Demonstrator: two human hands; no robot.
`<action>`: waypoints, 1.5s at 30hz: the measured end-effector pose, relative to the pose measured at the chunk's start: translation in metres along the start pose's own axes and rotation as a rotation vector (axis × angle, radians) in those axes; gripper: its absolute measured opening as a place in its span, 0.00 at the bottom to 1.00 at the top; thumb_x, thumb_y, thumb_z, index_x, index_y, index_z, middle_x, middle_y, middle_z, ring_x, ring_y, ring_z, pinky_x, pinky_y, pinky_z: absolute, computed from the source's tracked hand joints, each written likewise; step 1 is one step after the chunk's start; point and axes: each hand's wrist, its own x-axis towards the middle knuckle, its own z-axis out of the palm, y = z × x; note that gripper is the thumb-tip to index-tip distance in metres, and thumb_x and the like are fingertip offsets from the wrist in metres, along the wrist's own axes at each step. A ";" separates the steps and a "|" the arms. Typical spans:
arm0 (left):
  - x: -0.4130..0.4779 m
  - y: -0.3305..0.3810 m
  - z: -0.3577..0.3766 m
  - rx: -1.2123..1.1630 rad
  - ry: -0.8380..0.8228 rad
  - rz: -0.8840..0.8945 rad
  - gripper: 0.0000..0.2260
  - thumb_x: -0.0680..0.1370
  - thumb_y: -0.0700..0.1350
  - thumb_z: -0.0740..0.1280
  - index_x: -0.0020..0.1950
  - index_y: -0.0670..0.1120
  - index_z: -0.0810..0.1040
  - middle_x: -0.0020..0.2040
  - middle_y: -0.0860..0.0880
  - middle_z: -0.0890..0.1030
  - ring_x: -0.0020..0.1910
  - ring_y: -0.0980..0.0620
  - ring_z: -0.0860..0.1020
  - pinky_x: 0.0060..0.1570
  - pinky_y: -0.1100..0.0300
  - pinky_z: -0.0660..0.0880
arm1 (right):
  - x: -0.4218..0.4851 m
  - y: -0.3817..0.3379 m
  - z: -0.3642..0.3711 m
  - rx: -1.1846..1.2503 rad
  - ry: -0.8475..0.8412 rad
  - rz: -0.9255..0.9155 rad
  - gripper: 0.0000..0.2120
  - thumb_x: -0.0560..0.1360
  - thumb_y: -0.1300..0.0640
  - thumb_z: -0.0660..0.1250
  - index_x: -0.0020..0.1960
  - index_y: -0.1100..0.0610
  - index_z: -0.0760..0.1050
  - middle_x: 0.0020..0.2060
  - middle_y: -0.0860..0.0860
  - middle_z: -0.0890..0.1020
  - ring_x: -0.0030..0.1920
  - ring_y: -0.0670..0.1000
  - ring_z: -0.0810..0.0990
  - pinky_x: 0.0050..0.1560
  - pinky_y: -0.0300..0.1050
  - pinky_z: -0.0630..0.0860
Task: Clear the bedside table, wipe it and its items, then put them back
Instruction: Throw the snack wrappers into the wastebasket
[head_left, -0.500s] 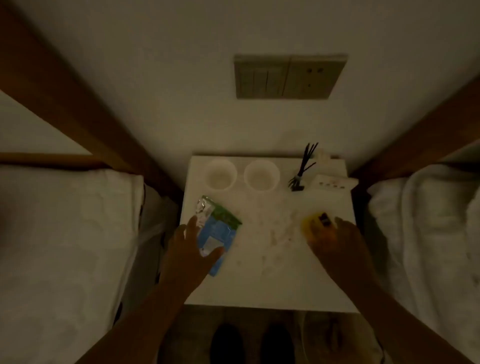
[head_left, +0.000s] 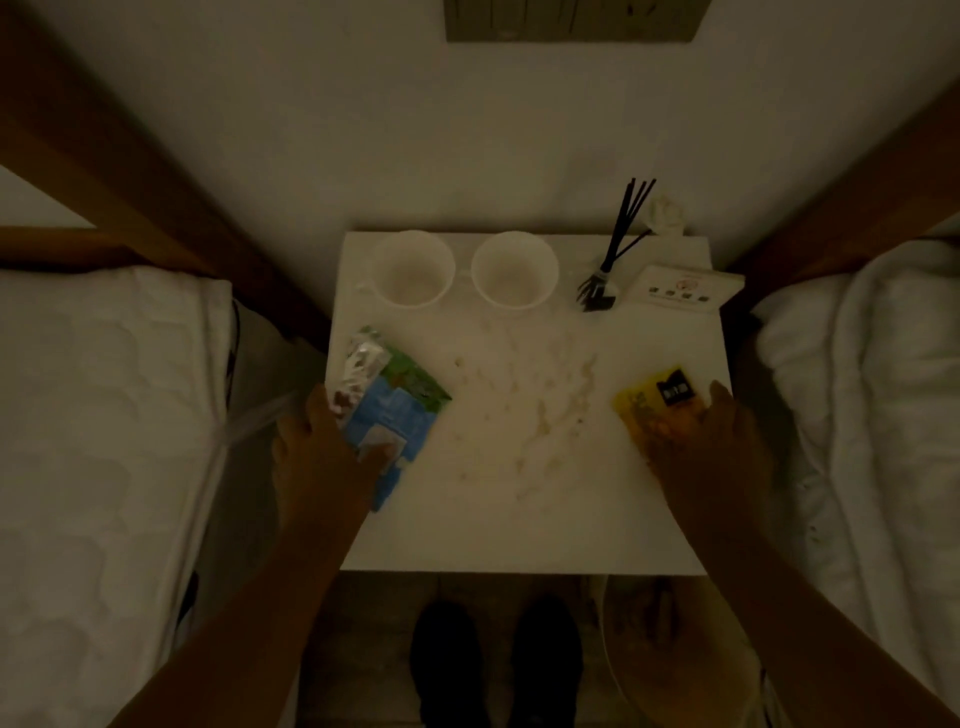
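A white bedside table stands between two beds, its middle smeared with crumbs and stains. My left hand grips the near end of a blue, green and silver snack packet at the table's left edge. My right hand lies over a yellow packet with a black label near the right edge, fingers curled on it. Two white cups stand at the back. A bundle of black sticks and a white card box sit at the back right.
White bedding lies on the left bed and the right bed, with wooden headboards behind. A switch panel is on the wall. My black shoes and a pale round bin are below the table's front edge.
The view has tilted down. My left hand has closed round the snack packet's near end, and my right hand has settled further over the yellow packet.
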 end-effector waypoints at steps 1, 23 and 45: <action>0.001 -0.002 -0.002 -0.068 -0.018 -0.032 0.40 0.69 0.52 0.77 0.74 0.47 0.60 0.69 0.39 0.66 0.67 0.37 0.67 0.62 0.38 0.70 | -0.003 -0.001 -0.001 0.029 -0.005 0.011 0.41 0.71 0.35 0.68 0.73 0.59 0.60 0.63 0.61 0.73 0.62 0.65 0.74 0.59 0.63 0.74; -0.145 0.058 0.013 -0.697 -0.413 -0.189 0.04 0.77 0.34 0.64 0.51 0.36 0.71 0.44 0.33 0.77 0.37 0.47 0.78 0.34 0.57 0.75 | -0.146 -0.025 -0.020 1.249 -0.492 0.407 0.19 0.68 0.51 0.72 0.53 0.63 0.81 0.48 0.65 0.85 0.50 0.67 0.84 0.53 0.68 0.79; -0.297 0.115 0.166 -0.478 -0.872 -0.208 0.10 0.76 0.36 0.70 0.48 0.51 0.77 0.45 0.52 0.82 0.46 0.54 0.82 0.32 0.69 0.77 | -0.198 0.196 0.003 1.068 -0.354 0.832 0.28 0.78 0.59 0.67 0.76 0.56 0.62 0.71 0.60 0.71 0.69 0.62 0.72 0.67 0.65 0.70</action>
